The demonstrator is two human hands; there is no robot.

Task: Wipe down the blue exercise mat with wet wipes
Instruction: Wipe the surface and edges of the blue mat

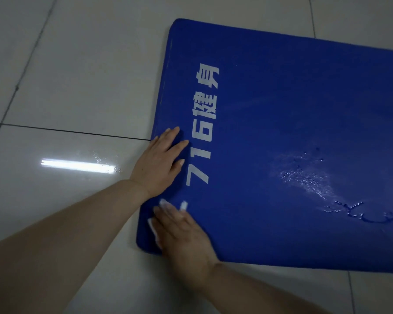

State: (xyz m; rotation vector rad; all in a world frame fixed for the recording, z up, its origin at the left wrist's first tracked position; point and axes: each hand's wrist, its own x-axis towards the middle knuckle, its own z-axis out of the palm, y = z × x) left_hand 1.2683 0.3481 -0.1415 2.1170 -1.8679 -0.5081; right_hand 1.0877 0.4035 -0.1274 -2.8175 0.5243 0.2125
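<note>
**A:** Start nearest. What's the right hand (pixel 184 232) doing?

**B:** It lies flat, fingers straight and close together, pressing a crumpled white wet wipe (pixel 156 230) onto the near left corner of the blue foam exercise mat (pixel 281 132). White bits of the wipe peek out past the fingertips and along the hand's left side. It's a press, not a pinch.

**A:** And the left hand (pixel 161 164)?

**B:** Just beyond, also open: fingers spread and laid flat across the mat's short left edge, beside the white printed lettering (pixel 203 125). I'd judge it's steadying the mat while the other hand rubs.

**A:** Where's the mat itself?

**B:** Flat on the glossy pale tiled floor (pixel 66 87), running off the right side of the frame, so its full length isn't visible.

**A:** How far along, then?

**B:** Partway, I'd say. A wet, beaded patch (pixel 309 177) glistens to the right on the mat's middle, with a small puddle near the lower edge, which suggests that stretch has had moisture on it. The near corner is being worked now. The far strip past the lettering looks dull and dry, so it likely remains, as does whatever lies out of view.
</note>
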